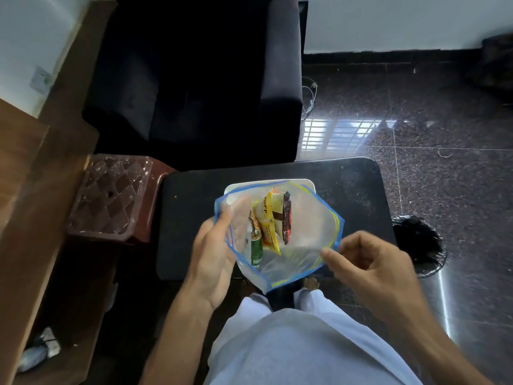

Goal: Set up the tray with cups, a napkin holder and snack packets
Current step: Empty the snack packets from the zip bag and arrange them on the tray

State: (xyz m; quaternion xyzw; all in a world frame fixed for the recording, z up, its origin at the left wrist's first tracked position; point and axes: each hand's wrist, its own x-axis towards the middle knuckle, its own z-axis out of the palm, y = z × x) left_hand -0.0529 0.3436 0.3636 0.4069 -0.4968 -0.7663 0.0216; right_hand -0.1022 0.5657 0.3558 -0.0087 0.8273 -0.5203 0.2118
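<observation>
I hold a clear zip bag [305,232] with a blue and yellow rim open over the black table [194,218]. My left hand [213,254] grips its left edge and my right hand [369,262] pinches its right edge. Inside the bag stand a yellow snack packet [270,223], a dark red packet [286,218] and a green and brown packet [256,243]. A white tray [305,182] lies on the table under the bag, mostly hidden by it. No cups or napkin holder are in view.
A dark armchair [194,79] stands behind the table. A brown plastic stool [111,195] sits at the left beside wooden furniture [25,218]. A black-lined bin [419,243] is on the glossy floor at the table's right.
</observation>
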